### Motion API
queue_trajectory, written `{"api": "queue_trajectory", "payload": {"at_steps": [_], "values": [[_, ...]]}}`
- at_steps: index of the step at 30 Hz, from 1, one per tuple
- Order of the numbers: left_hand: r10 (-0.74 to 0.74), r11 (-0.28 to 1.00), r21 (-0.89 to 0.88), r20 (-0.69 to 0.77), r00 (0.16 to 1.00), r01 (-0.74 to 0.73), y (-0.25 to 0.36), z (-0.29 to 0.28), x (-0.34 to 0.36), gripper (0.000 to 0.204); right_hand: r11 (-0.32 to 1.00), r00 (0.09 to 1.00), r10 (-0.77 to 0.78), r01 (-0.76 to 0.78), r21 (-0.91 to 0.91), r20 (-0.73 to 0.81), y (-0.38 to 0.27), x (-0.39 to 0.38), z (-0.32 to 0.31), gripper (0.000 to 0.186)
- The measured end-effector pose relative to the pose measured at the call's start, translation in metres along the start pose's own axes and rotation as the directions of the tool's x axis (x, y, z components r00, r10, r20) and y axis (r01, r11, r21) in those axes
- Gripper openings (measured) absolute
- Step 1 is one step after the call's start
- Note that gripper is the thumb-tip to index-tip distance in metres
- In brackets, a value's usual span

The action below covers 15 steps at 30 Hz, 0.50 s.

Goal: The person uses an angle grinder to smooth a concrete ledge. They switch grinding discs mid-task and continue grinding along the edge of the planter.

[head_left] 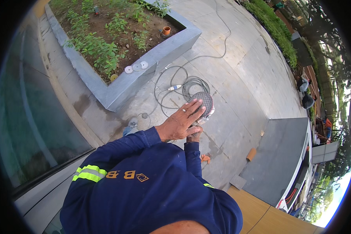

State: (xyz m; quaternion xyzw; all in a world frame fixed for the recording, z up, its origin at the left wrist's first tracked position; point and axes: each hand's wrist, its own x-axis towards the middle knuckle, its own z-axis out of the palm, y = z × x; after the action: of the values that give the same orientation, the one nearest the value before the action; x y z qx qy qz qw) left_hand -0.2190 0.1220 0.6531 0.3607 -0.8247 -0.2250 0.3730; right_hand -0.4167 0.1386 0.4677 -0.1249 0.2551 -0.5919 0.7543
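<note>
My left hand (pixel 180 120), with a ring on one finger, is open. Its outstretched fingers lie over the near left part of a dark, textured round pad (pixel 205 102). The pad faces up on a handheld disc polisher (pixel 203 118), whose reddish rim and pale body show at the pad's right edge. Closed round the body just below is my right hand (pixel 195 134), partly covered by the left one. The polisher's grip is mostly hidden by my hands.
A coiled grey cable (pixel 195 82) with a blue-and-white plug (pixel 174 87) lies on the paved floor. Three pale discs (pixel 136 67) and a yellow disc (pixel 113 77) rest at the planter (pixel 121 95). Orange pieces (pixel 251 154) lie near a grey slab (pixel 275 156) on the right.
</note>
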Motion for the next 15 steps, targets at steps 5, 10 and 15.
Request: {"api": "queue_trajectory", "payload": {"at_steps": [5,10,15], "values": [[0.027,0.988,-0.154,-0.036,0.999,-0.033,-0.014,-0.004,-0.028,0.046,1.000,0.998,0.018,-0.017,-0.009,0.055,-0.009,-0.004,0.003,0.086],[-0.078,0.982,-0.185,-0.218,0.973,0.037,-0.017,-0.009,0.002,0.035,1.000,1.000,-0.014,0.014,-0.008,-0.020,-0.006,-0.004,0.005,0.085],[-0.098,0.992,-0.107,-0.266,0.959,0.072,-0.010,-0.005,0.030,0.040,1.000,1.000,-0.007,0.007,-0.011,-0.010,-0.003,-0.004,0.010,0.084]]}}
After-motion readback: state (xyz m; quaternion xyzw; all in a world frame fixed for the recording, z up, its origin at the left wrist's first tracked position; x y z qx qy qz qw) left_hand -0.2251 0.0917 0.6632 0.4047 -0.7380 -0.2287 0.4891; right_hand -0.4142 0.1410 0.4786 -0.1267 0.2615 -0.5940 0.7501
